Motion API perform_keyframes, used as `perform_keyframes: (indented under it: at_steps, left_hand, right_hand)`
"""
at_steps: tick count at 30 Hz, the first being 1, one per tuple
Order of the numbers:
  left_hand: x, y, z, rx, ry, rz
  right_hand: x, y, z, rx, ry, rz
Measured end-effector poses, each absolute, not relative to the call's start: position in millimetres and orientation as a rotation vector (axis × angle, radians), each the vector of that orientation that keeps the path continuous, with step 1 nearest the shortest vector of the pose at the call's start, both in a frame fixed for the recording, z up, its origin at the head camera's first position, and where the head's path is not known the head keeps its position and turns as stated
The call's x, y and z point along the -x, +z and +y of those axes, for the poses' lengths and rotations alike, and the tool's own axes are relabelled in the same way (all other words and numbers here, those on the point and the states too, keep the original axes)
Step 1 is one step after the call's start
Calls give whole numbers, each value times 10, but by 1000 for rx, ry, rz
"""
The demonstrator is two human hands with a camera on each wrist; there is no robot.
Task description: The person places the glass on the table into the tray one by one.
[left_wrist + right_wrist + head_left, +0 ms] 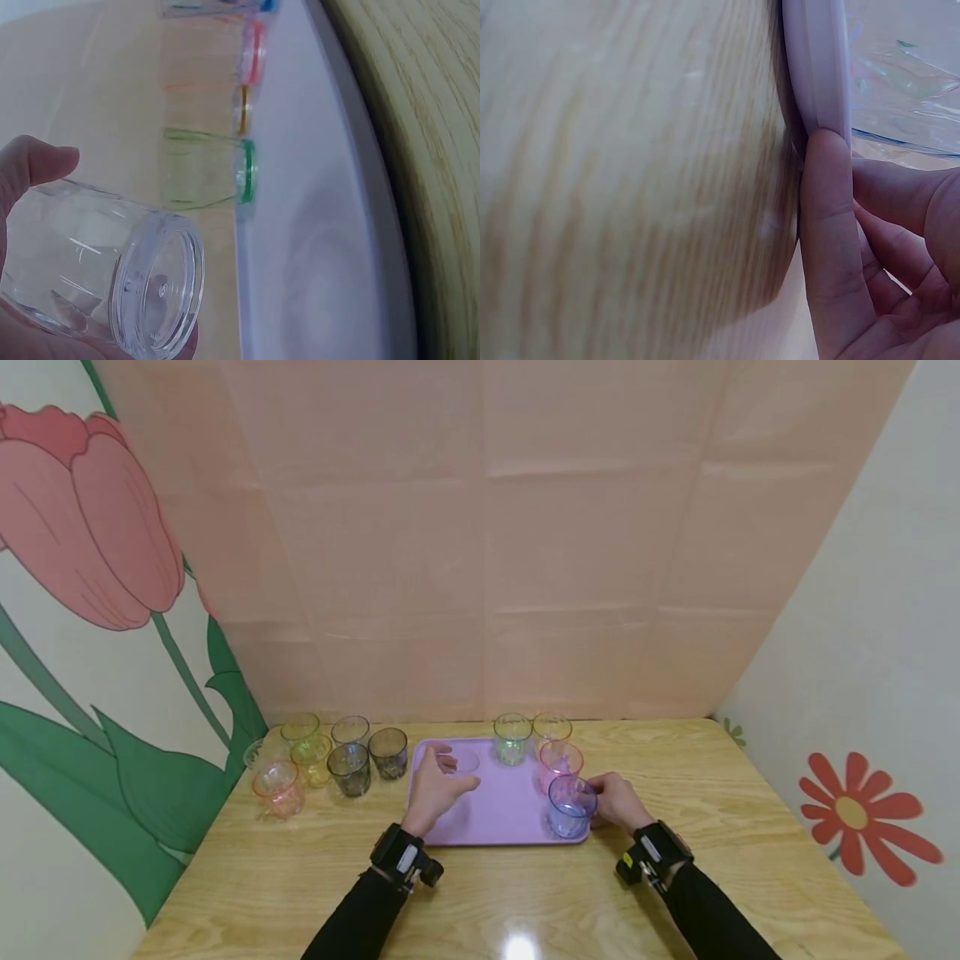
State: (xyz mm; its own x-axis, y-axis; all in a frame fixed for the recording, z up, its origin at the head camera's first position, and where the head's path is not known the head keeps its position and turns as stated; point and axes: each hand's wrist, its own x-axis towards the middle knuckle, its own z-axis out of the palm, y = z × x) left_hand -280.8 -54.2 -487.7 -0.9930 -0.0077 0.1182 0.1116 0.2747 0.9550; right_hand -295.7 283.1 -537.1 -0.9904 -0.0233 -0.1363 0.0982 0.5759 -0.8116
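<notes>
My left hand [437,789] grips a clear, colourless glass [82,259] above the left part of the purple tray [487,825]. In the left wrist view the glass lies tilted, its thick base facing the camera. On the tray's right part stand a green glass [512,743], an amber-rimmed glass [552,724], a pink glass [559,765] and a blue glass [572,810]. My right hand [619,802] pinches the tray's right rim beside the blue glass, with the forefinger [829,225] against the rim's outer side.
Left of the tray, several glasses stand in a group on the wooden table [337,868]: dark grey glasses [349,772], yellow ones [315,756] and an orange-pink one [277,789]. A pinkish-beige covered wall [480,568] rises behind the table.
</notes>
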Motion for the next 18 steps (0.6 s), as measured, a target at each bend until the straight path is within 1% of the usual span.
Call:
perform_keyframes:
  at_steps: [18]
  left_hand:
    - [2955, -5057, -246, 82, -1823, -2436]
  right_hand:
    - [2953, -5373, 2826, -65, -1386, 2663]
